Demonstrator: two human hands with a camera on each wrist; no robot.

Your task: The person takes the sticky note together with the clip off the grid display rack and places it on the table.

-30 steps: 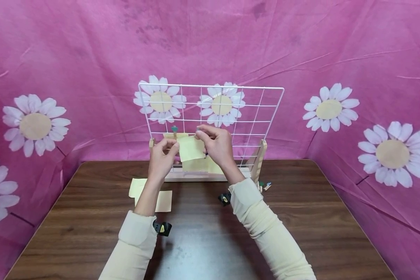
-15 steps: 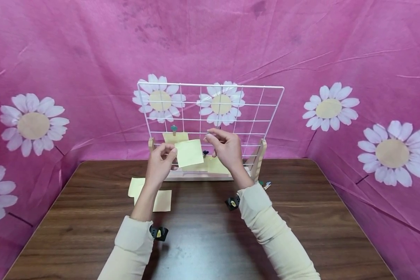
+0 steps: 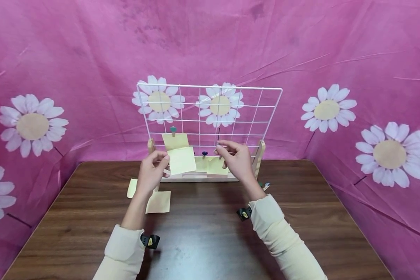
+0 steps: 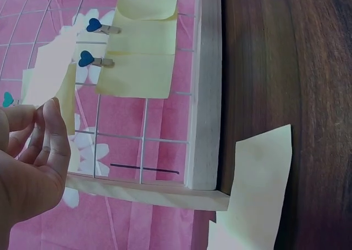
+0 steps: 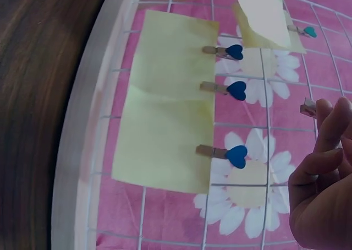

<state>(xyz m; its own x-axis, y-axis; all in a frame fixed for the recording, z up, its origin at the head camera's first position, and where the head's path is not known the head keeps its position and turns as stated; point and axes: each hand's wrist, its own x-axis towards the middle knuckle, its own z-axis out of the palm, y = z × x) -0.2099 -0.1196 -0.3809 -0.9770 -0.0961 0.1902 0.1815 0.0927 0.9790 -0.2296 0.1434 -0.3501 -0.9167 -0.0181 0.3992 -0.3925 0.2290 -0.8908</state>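
Observation:
My left hand (image 3: 153, 169) pinches a pale yellow sticky note (image 3: 182, 160) by its left edge, in front of a white wire grid panel (image 3: 210, 86). To the right, my right hand (image 3: 236, 159) pinches a small wooden clothespin (image 5: 308, 107) between thumb and fingertips. Behind the held note, another yellow note (image 3: 175, 140) hangs from a clothespin with a green heart (image 3: 173, 129). Lower on the grid, a row of notes (image 5: 168, 57) is clipped with blue-heart clothespins (image 5: 236, 90), which show plainly in both wrist views.
Loose yellow notes (image 3: 159, 202) lie on the brown wooden table (image 3: 203, 233), left of centre and partly behind the left forearm. Several clothespins (image 3: 265, 186) lie right of the grid's wooden stand (image 3: 260, 155). A pink cloth with daisies hangs behind.
My hands have moved apart. The left hand has carried its note left and down, uncovering the green-heart clip's note; the right hand has moved right and lower with its clothespin.

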